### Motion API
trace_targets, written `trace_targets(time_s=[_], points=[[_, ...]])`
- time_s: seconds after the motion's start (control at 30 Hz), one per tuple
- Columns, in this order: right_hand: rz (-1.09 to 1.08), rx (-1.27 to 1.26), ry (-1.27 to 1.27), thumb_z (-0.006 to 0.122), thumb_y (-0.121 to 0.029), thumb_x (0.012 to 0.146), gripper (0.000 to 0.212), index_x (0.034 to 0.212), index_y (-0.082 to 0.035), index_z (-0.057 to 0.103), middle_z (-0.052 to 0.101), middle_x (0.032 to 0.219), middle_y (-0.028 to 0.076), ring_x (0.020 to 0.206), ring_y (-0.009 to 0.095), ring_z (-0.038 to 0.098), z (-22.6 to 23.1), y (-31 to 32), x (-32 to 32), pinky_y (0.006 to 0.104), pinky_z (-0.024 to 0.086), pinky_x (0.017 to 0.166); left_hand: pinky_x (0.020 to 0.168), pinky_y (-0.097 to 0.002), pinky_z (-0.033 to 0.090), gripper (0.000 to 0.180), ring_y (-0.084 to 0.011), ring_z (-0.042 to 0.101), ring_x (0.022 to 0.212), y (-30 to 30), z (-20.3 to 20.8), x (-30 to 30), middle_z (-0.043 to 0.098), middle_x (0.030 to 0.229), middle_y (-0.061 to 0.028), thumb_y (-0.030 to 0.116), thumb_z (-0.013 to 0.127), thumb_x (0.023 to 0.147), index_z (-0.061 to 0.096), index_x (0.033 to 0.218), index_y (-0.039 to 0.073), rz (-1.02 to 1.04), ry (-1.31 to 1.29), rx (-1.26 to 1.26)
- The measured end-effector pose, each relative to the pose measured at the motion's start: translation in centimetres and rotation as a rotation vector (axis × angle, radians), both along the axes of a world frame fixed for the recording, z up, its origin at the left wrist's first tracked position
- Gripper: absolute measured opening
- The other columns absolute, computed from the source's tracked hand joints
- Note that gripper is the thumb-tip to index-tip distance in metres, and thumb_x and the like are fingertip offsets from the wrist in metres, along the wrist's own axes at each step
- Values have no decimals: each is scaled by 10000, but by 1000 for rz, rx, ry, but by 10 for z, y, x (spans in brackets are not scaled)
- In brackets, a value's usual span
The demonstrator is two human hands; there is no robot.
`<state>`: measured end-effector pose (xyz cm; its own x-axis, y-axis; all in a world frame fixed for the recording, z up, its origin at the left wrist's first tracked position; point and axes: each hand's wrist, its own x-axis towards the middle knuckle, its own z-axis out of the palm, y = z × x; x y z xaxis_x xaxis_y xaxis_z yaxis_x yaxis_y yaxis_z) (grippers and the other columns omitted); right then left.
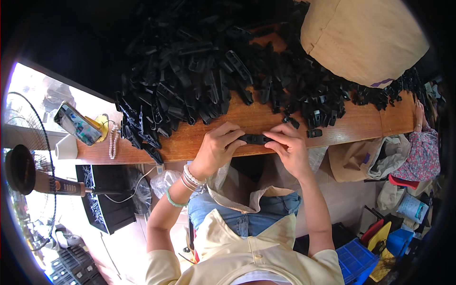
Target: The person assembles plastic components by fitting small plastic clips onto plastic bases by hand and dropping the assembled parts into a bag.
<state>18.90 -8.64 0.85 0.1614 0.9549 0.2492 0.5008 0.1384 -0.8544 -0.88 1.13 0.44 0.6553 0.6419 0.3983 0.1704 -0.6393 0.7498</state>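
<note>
Close to the front edge of the wooden table (228, 128), a small black plastic part (254, 139), long and narrow like a clip or buckle, is pinched between both hands. My left hand (219, 146) grips its left end with thumb and fingers, and my right hand (289, 146) grips the right end. Fingertips cover both ends. Beyond the hands rises a large heap of long black plastic pieces (190, 80). To its right lie many smaller black pieces (327, 97). One small black piece (314, 133) rests alone near the edge, right of my right hand.
A big tan sack (363, 40) stands at the far right of the table. A phone on a yellow stand (78, 124) and a bead string (113, 142) are at the left, beside a fan (28, 166). An open tan sack (247, 204) lies at my lap. Another person's sleeve (422, 154) shows at right.
</note>
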Motion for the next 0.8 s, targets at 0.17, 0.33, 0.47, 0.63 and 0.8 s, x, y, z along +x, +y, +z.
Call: trace_targets(time_s=[0.17,0.33,0.47,0.63,0.8], points=[[-13,69,-178,759,14,724,271,991,3,713,592,942,63,836,196,542,3,0,-13,305,447,719,683,-337,520,210,-270,643,790,-1,3,0,637,925,-130,27,760,741,688,929,-32,-16,20,0],[21,-52,117,745,-26,751,187,932,-12,699,581,946,61,890,241,557,12,-25,-1,366,427,793,674,-335,532,233,-269,650,800,6,17,8,625,1009,-147,44,727,766,672,976,-42,-105,148,131],[-489,197,-465,736,-43,769,126,861,-59,651,568,1002,58,936,260,543,1,-9,18,398,394,817,689,-338,547,245,-279,643,859,27,19,55,590,1034,-145,-3,674,747,627,977,-77,135,230,515],[-475,152,-610,729,-43,772,188,931,-67,632,569,1024,57,935,260,526,-3,-6,17,414,367,845,671,-297,513,161,-223,588,867,43,13,68,561,902,-126,53,621,669,626,817,-10,93,572,870],[-457,170,43,653,-42,886,157,1035,-41,606,579,1033,55,824,156,556,-7,-24,3,313,441,738,621,-294,481,214,-215,555,772,-5,9,46,548,859,-104,85,612,633,618,819,-21,-19,251,860]])
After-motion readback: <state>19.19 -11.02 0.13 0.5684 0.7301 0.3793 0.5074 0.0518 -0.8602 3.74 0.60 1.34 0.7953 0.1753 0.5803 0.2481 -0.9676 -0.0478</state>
